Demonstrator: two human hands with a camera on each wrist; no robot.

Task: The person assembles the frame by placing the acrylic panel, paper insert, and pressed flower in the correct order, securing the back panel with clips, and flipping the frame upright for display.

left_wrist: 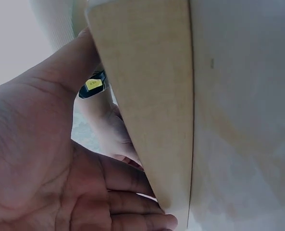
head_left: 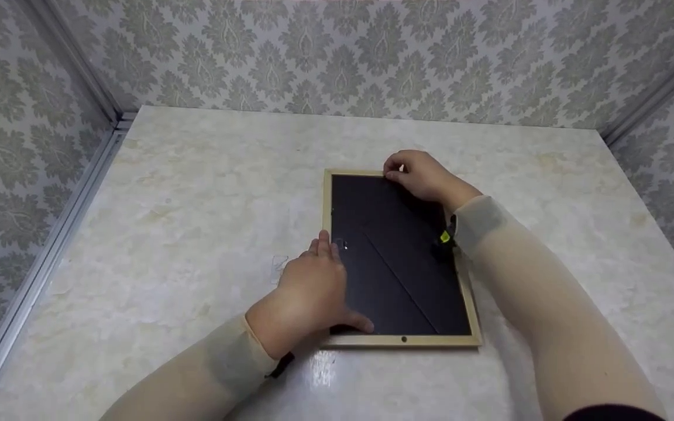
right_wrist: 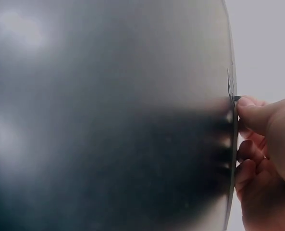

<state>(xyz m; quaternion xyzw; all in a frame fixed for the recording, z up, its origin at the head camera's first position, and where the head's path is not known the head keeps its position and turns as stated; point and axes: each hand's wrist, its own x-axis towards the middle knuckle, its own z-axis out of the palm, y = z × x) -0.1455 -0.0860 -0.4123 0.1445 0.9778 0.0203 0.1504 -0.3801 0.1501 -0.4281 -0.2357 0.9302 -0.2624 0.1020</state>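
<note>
A picture frame (head_left: 404, 339) lies face down on the table, with a pale wooden border and a black backing (head_left: 384, 275). My left hand (head_left: 310, 289) rests along its left side. The fingers stretch along the wood and the thumb reaches over the lower left corner; in the left wrist view the hand (left_wrist: 84, 187) touches the wooden side (left_wrist: 147, 86). At the top edge, my right hand (head_left: 422, 175) has its fingers curled over the border. Seen from the right wrist, the thumb presses a small dark tab (right_wrist: 236, 98) at the backing's edge.
The frame lies on a pale marbled table (head_left: 196, 187). Patterned walls (head_left: 343, 58) stand behind and at both sides, with a metal rail (head_left: 50, 234) along the left. A small transparent piece (head_left: 279, 266) lies left of the frame.
</note>
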